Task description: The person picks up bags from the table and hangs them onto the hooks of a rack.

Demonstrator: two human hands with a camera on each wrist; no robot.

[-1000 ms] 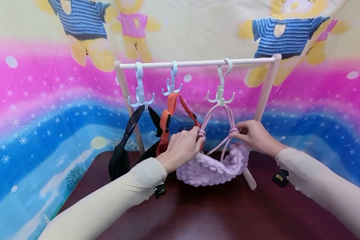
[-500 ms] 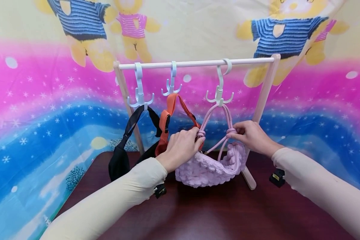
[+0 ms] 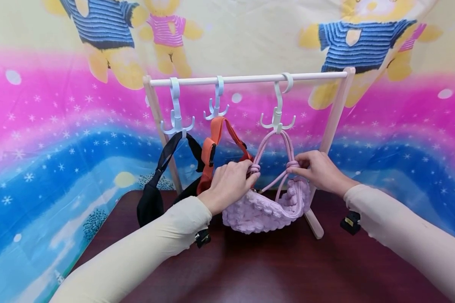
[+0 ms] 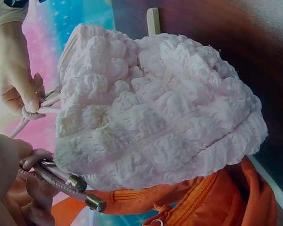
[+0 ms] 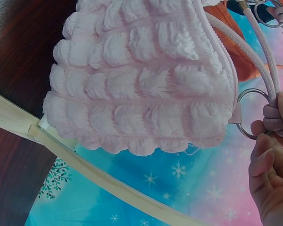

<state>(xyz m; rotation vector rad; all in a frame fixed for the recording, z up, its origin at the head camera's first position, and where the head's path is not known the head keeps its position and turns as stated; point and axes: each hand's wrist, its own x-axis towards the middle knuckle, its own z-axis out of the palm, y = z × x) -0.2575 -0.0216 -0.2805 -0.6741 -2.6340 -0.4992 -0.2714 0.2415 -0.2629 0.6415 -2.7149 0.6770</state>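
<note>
A puffy pink bag (image 3: 258, 214) hangs by its corded strap (image 3: 263, 147) from the rightmost white hook (image 3: 277, 118). My left hand (image 3: 229, 183) pinches the knot at the strap's left end; metal-tipped cord ends (image 4: 75, 182) stick out below those fingers in the left wrist view. At the right end, my right hand (image 3: 320, 170) pinches the other knot (image 5: 275, 117), beside a metal ring (image 5: 245, 113) joined to the bag. Close behind my left hand hangs an orange bag (image 3: 208, 168), partly hidden.
A wooden rack (image 3: 250, 79) stands on the dark red table (image 3: 250, 269), its right foot (image 3: 314, 225) beside the pink bag. Two more white hooks hang on the bar, and a black bag (image 3: 151, 202) is on the leftmost. A printed cloth (image 3: 41, 139) covers the back.
My right hand has shifted slightly left with its knot, and the bag's right side has drawn in a little. The left hand stays nearly in place.
</note>
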